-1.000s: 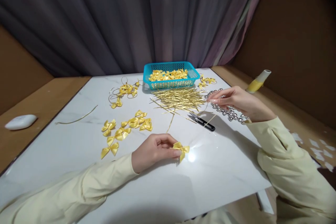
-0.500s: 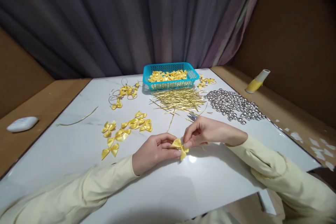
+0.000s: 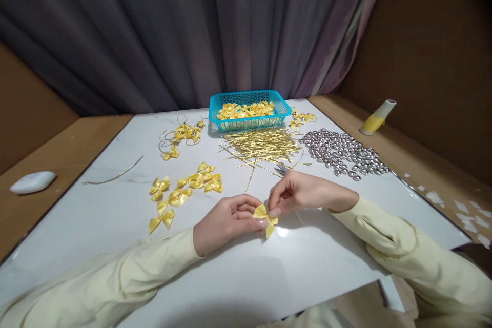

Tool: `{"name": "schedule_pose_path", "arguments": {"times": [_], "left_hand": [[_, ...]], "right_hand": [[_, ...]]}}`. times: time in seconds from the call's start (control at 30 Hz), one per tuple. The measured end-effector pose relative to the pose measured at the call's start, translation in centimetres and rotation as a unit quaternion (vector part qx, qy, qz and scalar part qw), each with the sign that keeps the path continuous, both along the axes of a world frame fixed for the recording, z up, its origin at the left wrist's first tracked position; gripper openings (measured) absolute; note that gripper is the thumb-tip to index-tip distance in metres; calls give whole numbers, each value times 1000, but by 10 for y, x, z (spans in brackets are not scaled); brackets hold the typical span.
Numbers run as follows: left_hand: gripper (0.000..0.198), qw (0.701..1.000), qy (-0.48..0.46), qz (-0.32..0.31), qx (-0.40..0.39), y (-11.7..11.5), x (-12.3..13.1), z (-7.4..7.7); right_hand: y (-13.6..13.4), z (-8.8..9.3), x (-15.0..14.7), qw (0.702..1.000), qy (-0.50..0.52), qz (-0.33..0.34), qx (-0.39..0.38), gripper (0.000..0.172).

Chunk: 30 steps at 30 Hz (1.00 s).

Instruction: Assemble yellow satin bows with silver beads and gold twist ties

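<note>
Between my two hands, above the white table, is a yellow satin bow (image 3: 268,227). My left hand (image 3: 230,219) pinches its left side between thumb and fingers. The fingertips of my right hand (image 3: 294,195) are closed on the bow's upper right side. A thin strand shows below my right hand; its ends are hard to make out. Several loose yellow bows (image 3: 180,196) lie to the left of my hands. Beyond my right hand are the grey tips of a tool (image 3: 280,170), its rest hidden.
A blue basket (image 3: 250,123) of bows stands at the back. Gold wire ties (image 3: 265,145) lie before it, silver rings (image 3: 342,152) to the right. Bows with loops (image 3: 187,133) lie back left. A white object (image 3: 33,182) and a cone (image 3: 378,118) flank the table.
The bow has shifted slightly to the right and turned a little between my fingers. Both hands keep their grip, and the right wrist has moved slightly left.
</note>
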State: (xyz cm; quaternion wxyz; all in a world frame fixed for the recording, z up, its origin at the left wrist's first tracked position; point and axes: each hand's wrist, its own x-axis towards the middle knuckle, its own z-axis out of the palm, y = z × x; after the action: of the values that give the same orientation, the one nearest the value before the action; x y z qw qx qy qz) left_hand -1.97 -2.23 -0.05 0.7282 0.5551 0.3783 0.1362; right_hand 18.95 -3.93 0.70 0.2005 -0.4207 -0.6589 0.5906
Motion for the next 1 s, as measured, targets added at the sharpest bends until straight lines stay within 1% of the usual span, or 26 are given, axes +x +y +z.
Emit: {"name": "schedule_pose_path", "arguments": {"times": [0.13,0.2,0.33,0.47,0.57,0.73,0.83,1.0], "left_hand": [[26,1000,-14,-14,-6,-1,2,1],[25,1000,-23,-18,-9,-2,3,0],[23,999,-22,-22,-13,0,2,-3],[22,999,-13,-22,-22,2,0,-4],[22,999,0,-31,-32,2,0,-3],[20,997,26,-59,-44,0,0,0],[19,996,31,-73,-40,0,0,1],[17,994,45,-98,-12,-1,-2,1]], "right_hand": [[0,0,0,1000,-4,14,16,27],[1,-1,2,999,-4,8,38,25],[5,1,9,995,-13,-51,86,20],[9,10,19,987,-36,-119,101,19],[11,15,28,977,-55,-175,111,22],[17,13,44,962,-22,-255,94,22],[19,14,51,952,-2,-292,89,25],[17,20,53,944,3,-320,74,25]]}}
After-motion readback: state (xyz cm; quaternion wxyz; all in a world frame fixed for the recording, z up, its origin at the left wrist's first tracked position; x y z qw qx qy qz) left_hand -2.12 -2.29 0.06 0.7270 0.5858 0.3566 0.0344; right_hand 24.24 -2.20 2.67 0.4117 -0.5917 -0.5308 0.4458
